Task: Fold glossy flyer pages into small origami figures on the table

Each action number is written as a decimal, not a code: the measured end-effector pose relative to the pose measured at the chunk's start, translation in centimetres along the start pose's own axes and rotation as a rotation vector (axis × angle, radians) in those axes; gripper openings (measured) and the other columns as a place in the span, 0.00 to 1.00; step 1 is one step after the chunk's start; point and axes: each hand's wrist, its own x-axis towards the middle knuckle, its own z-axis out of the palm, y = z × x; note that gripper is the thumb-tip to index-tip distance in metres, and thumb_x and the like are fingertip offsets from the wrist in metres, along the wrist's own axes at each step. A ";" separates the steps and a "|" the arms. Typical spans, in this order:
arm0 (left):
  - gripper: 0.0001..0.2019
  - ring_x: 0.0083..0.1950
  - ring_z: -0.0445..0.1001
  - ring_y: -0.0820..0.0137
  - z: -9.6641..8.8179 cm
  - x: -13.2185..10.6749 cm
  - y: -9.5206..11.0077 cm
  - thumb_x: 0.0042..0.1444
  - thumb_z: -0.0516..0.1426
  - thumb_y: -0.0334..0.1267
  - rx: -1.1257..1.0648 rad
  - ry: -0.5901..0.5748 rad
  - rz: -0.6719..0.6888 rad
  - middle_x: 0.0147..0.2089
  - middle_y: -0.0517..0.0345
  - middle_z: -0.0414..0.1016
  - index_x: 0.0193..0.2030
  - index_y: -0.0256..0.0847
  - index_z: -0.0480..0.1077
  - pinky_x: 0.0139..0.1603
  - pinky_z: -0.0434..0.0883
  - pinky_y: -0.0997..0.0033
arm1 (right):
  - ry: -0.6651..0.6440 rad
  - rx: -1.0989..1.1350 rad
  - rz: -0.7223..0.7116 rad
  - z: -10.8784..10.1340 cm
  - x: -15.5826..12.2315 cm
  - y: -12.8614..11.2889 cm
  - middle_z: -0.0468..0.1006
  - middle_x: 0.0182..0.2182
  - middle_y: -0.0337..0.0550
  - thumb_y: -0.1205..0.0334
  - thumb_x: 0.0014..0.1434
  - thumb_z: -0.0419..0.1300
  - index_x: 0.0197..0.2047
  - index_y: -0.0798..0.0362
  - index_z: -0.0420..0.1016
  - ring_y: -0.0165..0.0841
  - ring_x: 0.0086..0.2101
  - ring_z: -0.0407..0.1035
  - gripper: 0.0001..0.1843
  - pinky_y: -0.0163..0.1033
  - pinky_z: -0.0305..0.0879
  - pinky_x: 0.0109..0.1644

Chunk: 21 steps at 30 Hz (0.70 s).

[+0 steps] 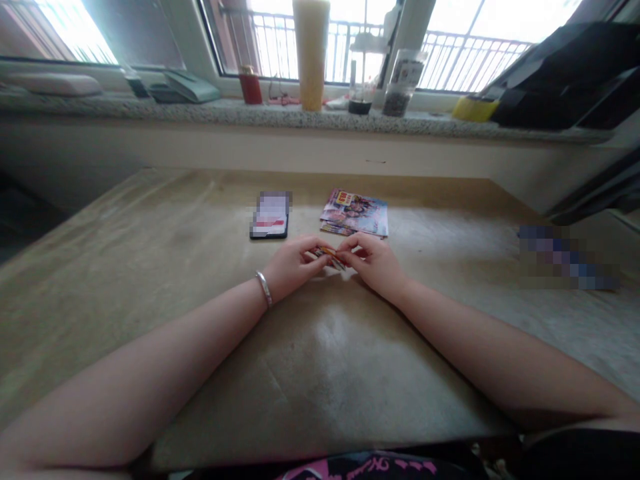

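Note:
My left hand (291, 265) and my right hand (374, 265) meet over the middle of the table. Between their fingertips is a small folded piece of printed paper (331, 255) with orange and white on it. My left thumb lies along its near side, and my right thumb and forefinger pinch its other end. The fingers cover much of it, so its full shape is hidden. Just beyond my right hand lie a few colourful printed leaflets (356, 212), stacked flat. A phone (271, 217) with its screen lit rests past my left hand.
The pale brown table (200, 393) reaches to the wall under the window. A blurred bluish object (565, 259) lies at its right edge. The stone windowsill (240, 115) bears a red jar (251, 85), a tall yellowish container (311, 60), and a dark bag (555, 80).

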 end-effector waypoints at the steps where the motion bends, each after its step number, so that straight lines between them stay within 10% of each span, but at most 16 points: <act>1: 0.09 0.37 0.76 0.72 -0.1 0.0 0.0 0.55 0.57 0.37 0.006 0.008 0.000 0.40 0.54 0.71 0.39 0.36 0.73 0.34 0.77 0.74 | 0.005 -0.010 -0.005 0.0 0.0 0.0 0.75 0.28 0.38 0.62 0.57 0.60 0.31 0.51 0.72 0.29 0.29 0.69 0.04 0.35 0.69 0.32; 21: 0.05 0.40 0.76 0.70 -0.5 -0.1 0.6 0.56 0.59 0.36 0.382 0.187 0.252 0.36 0.56 0.78 0.37 0.40 0.75 0.45 0.72 0.69 | -0.004 -0.300 -0.184 0.0 -0.1 -0.7 0.78 0.31 0.41 0.65 0.56 0.60 0.29 0.50 0.71 0.33 0.34 0.69 0.05 0.41 0.66 0.42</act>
